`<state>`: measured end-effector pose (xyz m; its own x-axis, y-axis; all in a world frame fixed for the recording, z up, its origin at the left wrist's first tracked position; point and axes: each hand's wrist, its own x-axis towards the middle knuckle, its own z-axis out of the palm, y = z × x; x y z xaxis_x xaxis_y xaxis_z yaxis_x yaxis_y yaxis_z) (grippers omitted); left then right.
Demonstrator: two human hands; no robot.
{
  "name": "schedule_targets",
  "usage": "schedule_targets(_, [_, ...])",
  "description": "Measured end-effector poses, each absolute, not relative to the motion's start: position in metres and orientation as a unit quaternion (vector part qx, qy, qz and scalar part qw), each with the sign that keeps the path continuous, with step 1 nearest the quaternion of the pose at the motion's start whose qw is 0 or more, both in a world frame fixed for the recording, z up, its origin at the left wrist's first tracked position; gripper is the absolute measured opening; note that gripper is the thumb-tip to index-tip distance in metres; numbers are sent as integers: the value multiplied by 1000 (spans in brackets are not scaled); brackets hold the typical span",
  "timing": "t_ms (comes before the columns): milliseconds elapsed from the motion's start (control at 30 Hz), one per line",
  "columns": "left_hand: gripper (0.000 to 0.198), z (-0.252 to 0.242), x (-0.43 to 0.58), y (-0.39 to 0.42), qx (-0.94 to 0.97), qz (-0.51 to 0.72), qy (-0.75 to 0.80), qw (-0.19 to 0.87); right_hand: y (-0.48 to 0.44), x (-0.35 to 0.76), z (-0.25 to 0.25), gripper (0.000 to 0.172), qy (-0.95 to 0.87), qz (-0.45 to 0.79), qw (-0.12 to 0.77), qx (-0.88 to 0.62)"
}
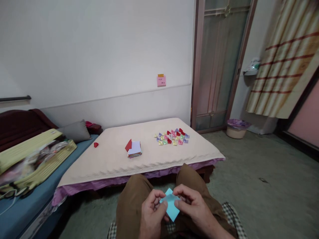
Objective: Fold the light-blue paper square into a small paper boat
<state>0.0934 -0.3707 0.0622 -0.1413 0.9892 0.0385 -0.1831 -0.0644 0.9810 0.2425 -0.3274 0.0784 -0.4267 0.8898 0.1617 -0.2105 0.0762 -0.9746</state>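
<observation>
Between my two hands is a light blue sheet of origami paper (172,208), partly folded, with one corner pointing down toward me. My left hand (155,208) pinches its left corner between thumb and fingers. On the opposite side my right hand (190,203) grips the right edge, thumb on top. Both hands are above my lap. Beyond my knees, a stack of coloured paper squares (135,148) lies on the bed, a lilac sheet uppermost. A red folded paper (128,145) leans at its left. Several small folded paper pieces (171,136) in many colours are grouped farther right.
A cream cover (112,166) spreads over the bed in front of me. A small red object (96,144) sits at its left. An open yellow case (67,151) rests on the blue bedding. A lined waste bin (236,129) stands on the floor by the sliding door (219,66).
</observation>
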Motion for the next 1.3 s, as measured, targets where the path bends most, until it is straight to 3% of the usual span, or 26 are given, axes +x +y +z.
schedule_targets(367, [12, 66, 83, -375, 470, 608, 439, 466, -327, 253, 82, 21, -656, 553, 457, -237])
schedule_targets(600, [7, 76, 90, -378, 451, 598, 511, 422, -326, 253, 86, 20, -670, 538, 448, -247])
schedule_targets(800, [14, 83, 99, -377, 410, 626, 532, 396, -326, 253, 83, 10, -646, 573, 442, -240])
schedule_targets(967, [20, 82, 103, -376, 369, 659, 497, 427, -327, 245, 77, 28, -567, 649, 443, -248])
schedule_targets(1300, [44, 75, 103, -371, 339, 674, 481, 448, -337, 233, 81, 15, -579, 594, 432, -353])
